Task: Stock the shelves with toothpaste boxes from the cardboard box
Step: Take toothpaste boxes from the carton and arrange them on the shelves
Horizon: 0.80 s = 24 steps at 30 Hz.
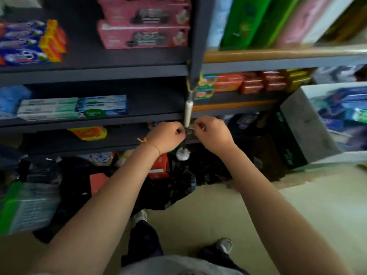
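My left hand (166,137) and my right hand (212,133) are both curled and meet in front of the shelf post. Between them they pinch a small dark piece (189,132) at the shaft of a hanging brush (187,114); blur hides what that piece is. Neither hand holds a toothpaste box. White, green and blue toothpaste boxes (73,108) lie stacked on the middle shelf to the left. The open cardboard box (309,126) stands at the right, with blue packs (347,108) inside it.
Pink boxes (143,24) and blue toothpaste boxes (21,44) fill the upper shelf (95,74). Orange and red packs (248,82) sit on the right-hand shelf. Black bags (168,187) and packaged goods (25,205) crowd the floor under the shelves. My feet stand on pale floor (258,205).
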Each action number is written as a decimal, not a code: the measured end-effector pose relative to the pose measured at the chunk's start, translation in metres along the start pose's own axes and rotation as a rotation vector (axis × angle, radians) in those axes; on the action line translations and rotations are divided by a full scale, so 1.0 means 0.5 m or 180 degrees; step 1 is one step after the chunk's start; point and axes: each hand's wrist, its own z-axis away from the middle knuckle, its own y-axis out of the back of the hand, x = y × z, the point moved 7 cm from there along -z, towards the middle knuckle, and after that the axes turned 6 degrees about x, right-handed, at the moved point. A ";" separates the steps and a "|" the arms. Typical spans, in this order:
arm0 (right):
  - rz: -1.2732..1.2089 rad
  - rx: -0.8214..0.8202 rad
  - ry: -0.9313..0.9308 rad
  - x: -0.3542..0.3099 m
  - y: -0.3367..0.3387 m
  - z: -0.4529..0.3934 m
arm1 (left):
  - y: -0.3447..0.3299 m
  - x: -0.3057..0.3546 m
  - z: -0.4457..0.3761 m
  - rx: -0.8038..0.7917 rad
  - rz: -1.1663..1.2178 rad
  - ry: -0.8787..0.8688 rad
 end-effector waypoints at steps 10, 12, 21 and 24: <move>-0.0315 -0.0443 -0.0394 0.339 0.299 0.227 | -0.234 0.449 0.030 -0.0422 0.0268 -0.0123; -0.0365 -0.0271 -0.0462 0.393 0.348 0.233 | -0.270 0.510 0.015 -0.0333 0.0305 -0.0207; -0.0202 0.0576 -0.0723 0.617 0.512 0.147 | -0.392 0.661 -0.153 0.0091 0.1000 -0.0206; 0.0192 0.0202 -0.1076 0.726 0.526 0.103 | -0.426 0.697 -0.223 0.0165 0.1268 -0.0107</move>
